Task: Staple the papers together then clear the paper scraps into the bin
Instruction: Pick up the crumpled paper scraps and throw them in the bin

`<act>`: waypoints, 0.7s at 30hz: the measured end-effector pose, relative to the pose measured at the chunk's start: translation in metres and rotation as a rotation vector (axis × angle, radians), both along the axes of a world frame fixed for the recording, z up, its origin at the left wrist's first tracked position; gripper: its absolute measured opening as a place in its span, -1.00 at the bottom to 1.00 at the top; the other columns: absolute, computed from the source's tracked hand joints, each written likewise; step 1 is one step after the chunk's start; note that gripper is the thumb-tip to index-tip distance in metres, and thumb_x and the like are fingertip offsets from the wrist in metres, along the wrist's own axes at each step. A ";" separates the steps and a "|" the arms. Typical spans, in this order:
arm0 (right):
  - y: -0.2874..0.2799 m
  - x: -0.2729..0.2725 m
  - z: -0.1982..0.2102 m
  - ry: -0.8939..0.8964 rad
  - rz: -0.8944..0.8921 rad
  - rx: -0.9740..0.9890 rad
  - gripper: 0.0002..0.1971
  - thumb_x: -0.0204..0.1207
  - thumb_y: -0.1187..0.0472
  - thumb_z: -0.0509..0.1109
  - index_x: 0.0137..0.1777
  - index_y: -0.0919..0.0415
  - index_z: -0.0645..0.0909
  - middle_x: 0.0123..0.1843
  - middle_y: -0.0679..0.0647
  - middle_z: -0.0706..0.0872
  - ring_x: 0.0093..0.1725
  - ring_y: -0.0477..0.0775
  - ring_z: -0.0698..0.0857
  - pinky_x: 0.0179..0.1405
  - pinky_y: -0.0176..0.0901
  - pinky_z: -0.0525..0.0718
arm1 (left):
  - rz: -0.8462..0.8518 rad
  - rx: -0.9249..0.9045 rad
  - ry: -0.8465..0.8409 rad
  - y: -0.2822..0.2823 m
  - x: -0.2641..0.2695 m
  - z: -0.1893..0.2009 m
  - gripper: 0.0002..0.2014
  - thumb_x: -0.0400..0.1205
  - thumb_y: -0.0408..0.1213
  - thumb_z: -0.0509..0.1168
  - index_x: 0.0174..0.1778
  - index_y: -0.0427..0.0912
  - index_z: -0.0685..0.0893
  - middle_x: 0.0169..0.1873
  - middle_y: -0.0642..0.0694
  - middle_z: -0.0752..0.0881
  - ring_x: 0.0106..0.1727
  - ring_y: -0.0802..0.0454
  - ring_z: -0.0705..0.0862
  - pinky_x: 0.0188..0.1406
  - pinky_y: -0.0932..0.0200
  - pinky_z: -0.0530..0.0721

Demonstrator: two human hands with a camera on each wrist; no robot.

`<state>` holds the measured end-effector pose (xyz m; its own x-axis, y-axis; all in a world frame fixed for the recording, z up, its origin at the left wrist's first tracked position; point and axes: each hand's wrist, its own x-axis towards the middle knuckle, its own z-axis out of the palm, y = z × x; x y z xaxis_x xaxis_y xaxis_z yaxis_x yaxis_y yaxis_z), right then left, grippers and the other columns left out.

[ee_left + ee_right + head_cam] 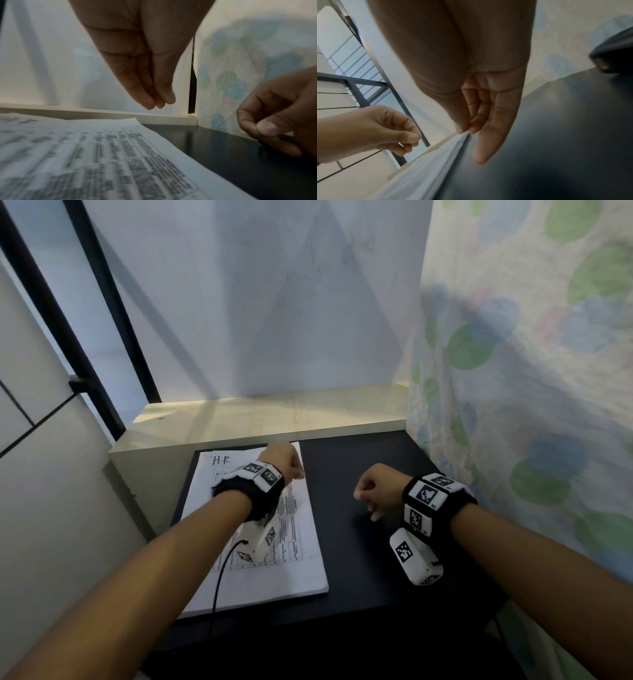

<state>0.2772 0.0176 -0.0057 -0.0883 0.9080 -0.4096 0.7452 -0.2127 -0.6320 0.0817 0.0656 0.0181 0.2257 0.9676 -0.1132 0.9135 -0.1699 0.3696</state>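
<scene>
Papers (298, 542): white, black printed text in a ruled grid, black handwritten "H.R" at top
Table (370, 570): plain black, faint sheen
Ledge (274, 419) behind the table: cream
Curtain (513, 371) to the right: white ground, green and blue round blotches, some pale pink
Wrist bands (442, 501): black, carrying white blocks with black square-code markings
Cable (222, 570): black
Wall (274, 302): pale grey-white
Window frame (99, 337): black bars

Black table (363, 577), pale ledge (260, 419), floral curtain (520, 371)
</scene>
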 end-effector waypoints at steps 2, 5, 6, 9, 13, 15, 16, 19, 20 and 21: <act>-0.001 -0.020 0.013 0.005 0.048 0.029 -0.85 0.62 0.24 0.29 -0.17 0.23 0.60 -0.36 0.13 0.64 -0.46 0.03 0.69 -0.41 -0.22 0.73 | 0.027 0.029 -0.048 -0.010 -0.024 0.012 -0.81 0.56 -0.34 0.39 0.00 -0.37 0.81 -0.02 -0.30 0.83 -0.02 -0.13 0.79 0.04 0.13 0.68; -0.002 -0.075 0.030 0.080 0.128 0.069 -0.79 0.61 0.29 0.29 -0.27 0.21 0.58 -0.37 0.14 0.63 -0.45 0.05 0.67 -0.43 -0.20 0.74 | 0.099 0.052 -0.093 -0.026 -0.075 0.024 -0.80 0.59 -0.34 0.36 0.00 -0.38 0.80 -0.04 -0.32 0.83 -0.03 -0.18 0.80 0.07 0.07 0.71; -0.003 -0.098 0.034 0.107 0.158 0.084 -0.81 0.61 0.31 0.29 -0.24 0.27 0.59 -0.37 0.15 0.63 -0.44 0.05 0.65 -0.42 -0.19 0.76 | 0.134 0.053 -0.125 -0.031 -0.093 0.024 -0.80 0.59 -0.35 0.35 -0.02 -0.42 0.79 -0.07 -0.34 0.83 -0.11 -0.18 0.79 0.05 0.06 0.73; -0.003 -0.177 0.039 0.167 0.255 0.119 -0.89 0.62 0.33 0.27 -0.06 0.38 0.58 -0.38 0.19 0.60 -0.45 0.09 0.62 -0.47 -0.20 0.76 | 0.233 0.078 -0.175 -0.052 -0.150 0.021 -0.76 0.62 -0.38 0.31 -0.08 -0.54 0.76 -0.41 -0.28 0.74 -0.47 0.06 0.67 -0.29 0.29 0.68; -0.002 -0.280 0.034 0.075 0.400 0.197 -0.75 0.61 0.29 0.28 -0.30 0.36 0.58 -0.26 0.38 0.74 -0.42 0.20 0.68 -0.50 -0.16 0.68 | 0.371 0.052 -0.065 -0.083 -0.226 -0.007 -0.77 0.60 -0.29 0.33 -0.11 -0.42 0.78 -0.24 -0.31 0.78 -0.21 -0.11 0.73 -0.08 0.15 0.67; 0.001 -0.320 0.031 -0.018 0.464 0.250 -0.73 0.60 0.24 0.30 -0.28 0.37 0.64 -0.04 0.42 0.78 -0.35 0.21 0.68 -0.30 -0.05 0.68 | 0.436 0.015 -0.044 -0.094 -0.258 -0.034 -0.77 0.62 -0.29 0.30 -0.03 -0.42 0.73 -0.07 -0.38 0.80 -0.03 -0.26 0.77 0.05 -0.03 0.73; 0.004 -0.337 0.029 -0.057 0.482 0.262 -0.75 0.60 0.23 0.29 -0.12 0.44 0.68 0.07 0.42 0.76 -0.20 0.26 0.73 -0.11 0.03 0.70 | 0.469 -0.015 -0.055 -0.098 -0.271 -0.049 -0.77 0.64 -0.29 0.26 0.00 -0.42 0.70 0.00 -0.42 0.78 0.04 -0.31 0.76 0.09 -0.10 0.73; 0.016 -0.374 0.011 -0.108 0.470 0.270 -0.68 0.57 0.25 0.31 0.24 0.41 0.61 0.24 0.35 0.70 0.20 0.31 0.71 0.21 0.09 0.68 | 0.550 -0.107 -0.101 -0.106 -0.297 -0.084 -0.76 0.68 -0.30 0.18 0.07 -0.43 0.60 0.12 -0.48 0.71 0.14 -0.40 0.70 0.14 -0.18 0.71; 0.018 -0.382 0.003 -0.126 0.476 0.277 -0.67 0.54 0.26 0.33 0.27 0.38 0.60 0.26 0.33 0.69 0.23 0.31 0.70 0.22 0.08 0.68 | 0.572 -0.134 -0.109 -0.105 -0.303 -0.094 -0.74 0.69 -0.28 0.18 0.10 -0.44 0.58 0.14 -0.48 0.71 0.17 -0.40 0.69 0.17 -0.17 0.70; 0.021 -0.390 -0.005 -0.156 0.487 0.277 -0.65 0.52 0.27 0.35 0.28 0.37 0.60 0.27 0.32 0.68 0.25 0.31 0.68 0.22 0.06 0.67 | 0.578 -0.160 -0.108 -0.104 -0.307 -0.101 -0.70 0.69 -0.24 0.18 0.12 -0.46 0.59 0.14 -0.47 0.71 0.20 -0.38 0.68 0.22 -0.13 0.67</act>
<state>-0.1123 0.0381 -0.0110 -0.4806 0.8527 -0.2045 0.8042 0.3357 -0.4905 -0.2256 -0.0386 -0.0833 -0.3126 0.9097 -0.2732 0.7974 0.4077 0.4450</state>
